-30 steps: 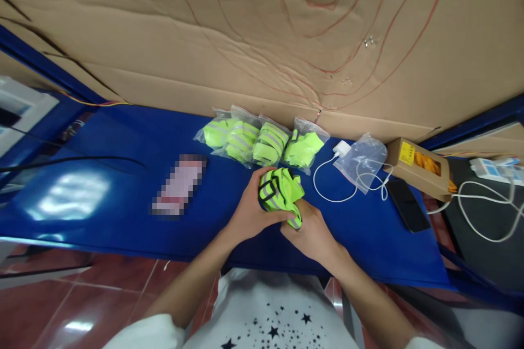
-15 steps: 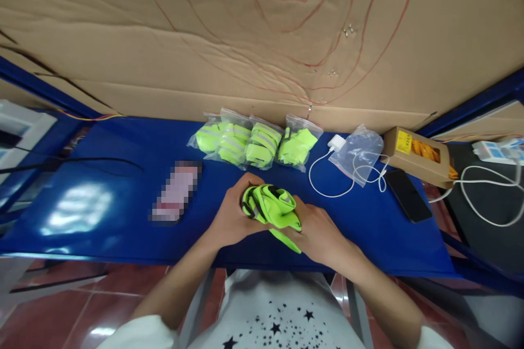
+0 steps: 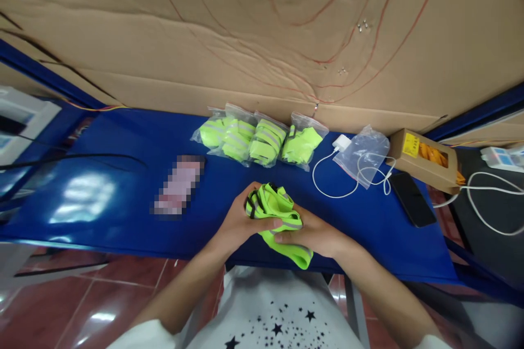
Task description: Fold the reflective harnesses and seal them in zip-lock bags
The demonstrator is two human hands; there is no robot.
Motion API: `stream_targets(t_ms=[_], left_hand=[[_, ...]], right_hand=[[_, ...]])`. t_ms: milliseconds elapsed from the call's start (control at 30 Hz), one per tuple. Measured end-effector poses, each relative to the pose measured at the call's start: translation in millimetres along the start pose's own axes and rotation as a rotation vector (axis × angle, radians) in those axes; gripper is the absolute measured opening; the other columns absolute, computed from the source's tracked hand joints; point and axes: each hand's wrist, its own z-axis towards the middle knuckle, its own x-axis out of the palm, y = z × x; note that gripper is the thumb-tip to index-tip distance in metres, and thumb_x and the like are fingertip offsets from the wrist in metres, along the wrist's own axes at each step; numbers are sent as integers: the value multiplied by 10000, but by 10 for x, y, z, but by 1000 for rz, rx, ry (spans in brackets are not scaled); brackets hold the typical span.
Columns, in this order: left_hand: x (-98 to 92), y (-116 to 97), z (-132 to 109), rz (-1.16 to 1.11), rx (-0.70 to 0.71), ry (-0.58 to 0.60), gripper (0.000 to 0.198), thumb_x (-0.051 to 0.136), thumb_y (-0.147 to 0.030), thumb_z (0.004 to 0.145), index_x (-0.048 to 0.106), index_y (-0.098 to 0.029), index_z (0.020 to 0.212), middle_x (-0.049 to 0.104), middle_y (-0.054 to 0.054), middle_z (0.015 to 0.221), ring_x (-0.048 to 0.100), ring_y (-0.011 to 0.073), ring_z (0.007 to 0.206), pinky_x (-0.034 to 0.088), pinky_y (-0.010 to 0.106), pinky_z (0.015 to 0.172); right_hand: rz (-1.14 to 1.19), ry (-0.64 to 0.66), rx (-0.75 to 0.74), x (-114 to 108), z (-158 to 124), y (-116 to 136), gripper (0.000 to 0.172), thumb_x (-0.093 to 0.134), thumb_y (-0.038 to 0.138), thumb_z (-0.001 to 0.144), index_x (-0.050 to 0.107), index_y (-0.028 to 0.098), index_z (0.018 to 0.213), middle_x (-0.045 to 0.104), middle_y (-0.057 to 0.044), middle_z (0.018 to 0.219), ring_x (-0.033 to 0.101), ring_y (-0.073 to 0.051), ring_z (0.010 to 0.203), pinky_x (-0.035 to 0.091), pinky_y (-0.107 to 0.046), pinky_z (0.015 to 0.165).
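Above the front edge of the blue table, both hands grip a bunched neon yellow-green reflective strap (image 3: pixel 274 204) with grey stripes and black edging. My left hand (image 3: pixel 239 223) wraps its left side, the thumb laid across the front. On the other side, my right hand (image 3: pixel 317 232) is closed round the bundle, its thumb pressing from below. A loop of the strap hangs under the right thumb. The other fingers of both hands are mostly hidden behind the fabric. Beyond the hands, several clear zip bags (image 3: pixel 266 142) of similar neon straps lie in a row.
Right of the bags lie an empty clear plastic bag (image 3: pixel 362 155), a white charger (image 3: pixel 341 143) with its cable, a black phone (image 3: pixel 412 199) and a cardboard box (image 3: pixel 426 159) of orange items. A pixelated phone (image 3: pixel 180 185) lies left. Cardboard (image 3: pixel 204 54) stands behind.
The bundle has turned and loosened a little in my hands, and its hanging loop now droops lower and wider. Both thumbs have come onto its front. The view has shifted slightly.
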Motion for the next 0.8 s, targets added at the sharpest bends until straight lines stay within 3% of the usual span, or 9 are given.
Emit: stream_targets(t_ms=[100, 167, 267, 367, 500, 567, 667, 800], left_hand=[[-70, 20, -61, -71, -22, -32, 607, 1009, -305, 576, 649, -161, 1044, 772, 47, 956, 723, 199, 857, 573, 276, 792], [-98, 47, -82, -66, 27, -115, 607, 1003, -312, 596, 653, -164, 1069, 770, 48, 973, 723, 200, 866, 578, 283, 803], [-69, 115, -68, -3, 190, -313, 551, 987, -309, 636, 653, -170, 1051, 759, 36, 968, 711, 182, 860, 571, 264, 788], [30, 230, -8, -34, 291, -528, 517, 957, -333, 693, 651, -175, 1079, 755, 35, 1019, 712, 170, 899, 571, 258, 828], [152, 402, 58, -59, 279, -704, 539, 959, -359, 682, 634, -181, 1073, 747, 27, 1014, 709, 166, 891, 570, 257, 815], [191, 443, 57, -21, 284, -731, 560, 967, -357, 659, 628, -182, 1068, 747, 28, 1003, 713, 173, 886, 573, 266, 812], [244, 419, 15, 12, 304, -710, 579, 973, -334, 636, 628, -185, 1076, 752, 39, 1022, 727, 195, 921, 580, 289, 847], [319, 338, -74, -164, 197, -553, 604, 988, -291, 622, 656, -197, 1118, 753, 28, 1047, 722, 185, 940, 569, 273, 864]], right_hand=[[-200, 0, -80, 41, -54, 29, 400, 741, 364, 899, 643, 239, 1266, 735, -52, 1238, 691, -258, 1153, 538, -438, 1049], [-388, -66, -127, 82, -76, 78, 298, 660, 315, 960, 665, 250, 1251, 753, -50, 1197, 710, -250, 1088, 556, -430, 1000], [-419, -272, -247, 171, -24, 72, 344, 600, 310, 1004, 605, 267, 1346, 730, -61, 1269, 697, -245, 1135, 556, -416, 1008], [-226, -535, -363, 293, 77, -51, 356, 544, 429, 1053, 573, 277, 1374, 680, -66, 1355, 642, -230, 1260, 514, -398, 1093], [-46, -754, -409, 448, 176, -233, 592, 328, 680, 1059, 503, 313, 1489, 601, -95, 1420, 679, -211, 1072, 589, -393, 921], [-72, -835, -460, 483, 230, -267, 675, 318, 729, 1037, 449, 306, 1545, 571, -113, 1441, 674, -203, 1026, 588, -394, 888], [-144, -929, -489, 463, 326, -224, 590, 466, 644, 1038, 531, 253, 1475, 631, -108, 1373, 673, -201, 1088, 568, -358, 920], [-288, -1016, -588, 374, 375, -120, 323, 618, 501, 1005, 687, 190, 1063, 721, -22, 906, 672, -152, 758, 537, -260, 661]])
